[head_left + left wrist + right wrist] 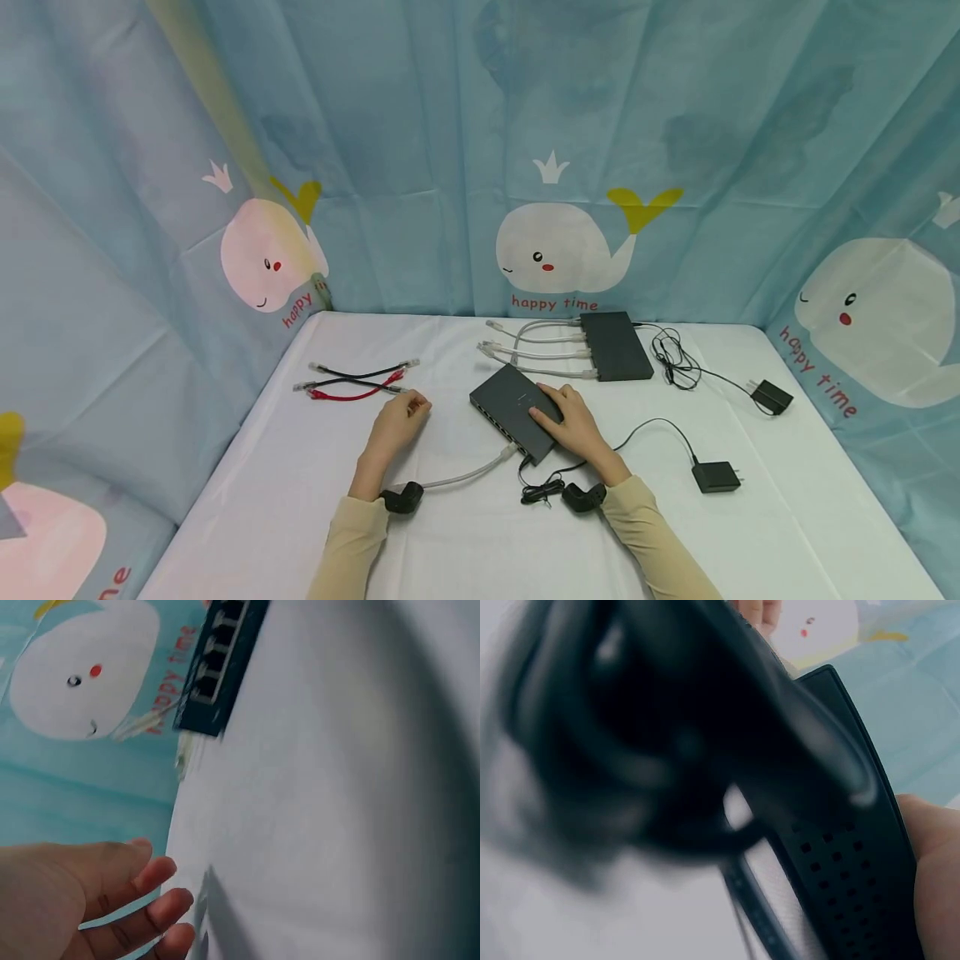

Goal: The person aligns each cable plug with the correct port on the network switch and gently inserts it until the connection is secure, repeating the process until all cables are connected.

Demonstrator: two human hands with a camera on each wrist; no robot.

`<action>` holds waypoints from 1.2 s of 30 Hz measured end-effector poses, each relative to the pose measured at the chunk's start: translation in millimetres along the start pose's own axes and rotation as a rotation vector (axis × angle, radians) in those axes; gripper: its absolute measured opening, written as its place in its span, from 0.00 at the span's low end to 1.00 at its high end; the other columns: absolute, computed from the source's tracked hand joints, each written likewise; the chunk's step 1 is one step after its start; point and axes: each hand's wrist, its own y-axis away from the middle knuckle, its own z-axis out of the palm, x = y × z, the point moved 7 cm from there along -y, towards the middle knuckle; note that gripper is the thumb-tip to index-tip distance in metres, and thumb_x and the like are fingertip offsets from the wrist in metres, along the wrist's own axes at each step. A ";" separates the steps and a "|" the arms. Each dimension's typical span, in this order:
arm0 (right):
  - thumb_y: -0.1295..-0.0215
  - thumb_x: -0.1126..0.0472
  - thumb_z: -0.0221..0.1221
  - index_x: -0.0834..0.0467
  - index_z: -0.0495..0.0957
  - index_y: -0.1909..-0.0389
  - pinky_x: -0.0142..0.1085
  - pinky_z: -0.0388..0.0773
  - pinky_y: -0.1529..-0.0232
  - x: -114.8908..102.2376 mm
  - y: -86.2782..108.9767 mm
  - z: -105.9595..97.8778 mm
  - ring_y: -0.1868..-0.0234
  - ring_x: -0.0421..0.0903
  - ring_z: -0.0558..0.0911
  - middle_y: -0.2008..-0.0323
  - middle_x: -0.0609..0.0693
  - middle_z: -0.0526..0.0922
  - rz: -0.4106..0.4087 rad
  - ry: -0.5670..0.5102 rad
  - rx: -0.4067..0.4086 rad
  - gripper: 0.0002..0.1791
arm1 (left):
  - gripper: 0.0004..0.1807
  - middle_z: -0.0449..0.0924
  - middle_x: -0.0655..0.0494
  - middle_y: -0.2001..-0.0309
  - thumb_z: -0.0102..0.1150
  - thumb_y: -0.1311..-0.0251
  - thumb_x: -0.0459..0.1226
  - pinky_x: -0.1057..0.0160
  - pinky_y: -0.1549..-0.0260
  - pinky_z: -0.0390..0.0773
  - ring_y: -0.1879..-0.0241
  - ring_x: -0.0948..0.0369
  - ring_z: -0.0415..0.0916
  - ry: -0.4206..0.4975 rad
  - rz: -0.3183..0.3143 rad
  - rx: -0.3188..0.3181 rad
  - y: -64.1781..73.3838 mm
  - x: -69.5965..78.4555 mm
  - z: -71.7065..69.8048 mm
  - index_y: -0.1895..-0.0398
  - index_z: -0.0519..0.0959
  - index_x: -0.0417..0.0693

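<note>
My right hand [573,421] grips a black network switch [517,404] by its right side, thumb on top. The switch lies turned at an angle, and its row of ports [217,652] shows in the left wrist view. A grey network cable [468,477] runs from its port side toward my left wrist. A thin black power cord [542,487] leaves its near corner, partly bundled. My left hand [400,421] is left of the switch with its fingers loosely bent and nothing between them. Just beyond its fingertips lie black patch cables [367,374] and a red patch cable [356,397].
A second black switch [618,346] stands at the back, several grey cables [551,354] plugged into its left side. Its cord leads to a power adapter [772,397] at the right. Another adapter [716,477] lies nearer. A blue curtain [420,167] hangs behind the white table [277,500].
</note>
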 end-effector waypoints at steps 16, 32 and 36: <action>0.38 0.43 0.56 0.53 0.69 0.37 0.32 0.59 0.70 1.2 -0.6 1.7 0.73 0.40 0.60 0.69 0.47 0.66 0.013 0.009 -0.004 0.31 | 0.15 0.75 0.39 0.50 0.57 0.39 0.36 0.38 0.57 0.69 0.48 0.39 0.67 -0.195 0.102 0.056 -20.9 -29.4 -34.6 0.52 0.78 0.38; 0.38 0.44 0.57 0.52 0.68 0.37 0.32 0.58 0.70 0.5 0.6 0.4 0.72 0.40 0.60 0.69 0.47 0.65 0.025 -0.017 0.002 0.31 | 0.09 0.80 0.47 0.59 0.65 0.48 0.40 0.32 0.41 0.48 0.50 0.45 0.69 -0.459 0.195 0.069 -38.2 -28.9 -35.6 0.63 0.83 0.51; 0.38 0.44 0.57 0.53 0.68 0.37 0.32 0.58 0.70 1.5 -0.3 0.7 0.73 0.41 0.60 0.69 0.47 0.65 0.030 -0.021 -0.001 0.31 | 0.09 0.80 0.49 0.62 0.67 0.50 0.38 0.32 0.40 0.45 0.54 0.47 0.73 -0.469 0.241 0.110 -36.9 -23.7 -36.2 0.64 0.83 0.51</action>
